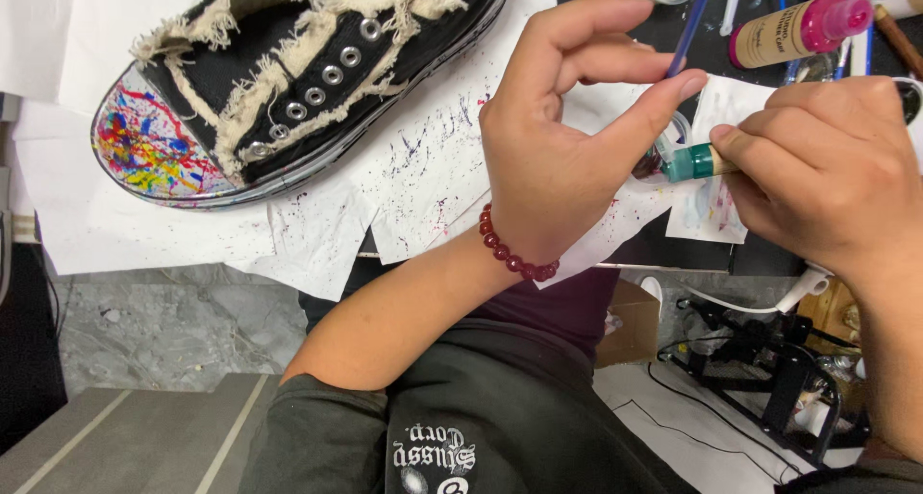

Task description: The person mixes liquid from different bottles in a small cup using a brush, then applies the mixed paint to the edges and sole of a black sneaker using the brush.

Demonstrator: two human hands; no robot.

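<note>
On the right of the table, our right hand is closed around a small green-capped paint bottle, fingers wrapped tight about its body and its tip pointed left toward the left hand. Our left hand pinches a thin blue brush between thumb and forefinger, the other fingers curled loosely, and the handle runs up and away toward the far edge. The brush tip and the bottle's mouth meet just beside a small clear cup, though the fingers hide the exact contact. A red bead bracelet circles the left wrist.

Far left, the black shoe lies on white paper, well apart from both hands. Its toe cap is already covered with splatters of red, blue, yellow and pink, and the paper around it is flecked with fine drops. We judge the splatter work well under way, with the brush being loaded for more; the frayed canvas upper looks unpainted. A pink-capped bottle lies far right.
</note>
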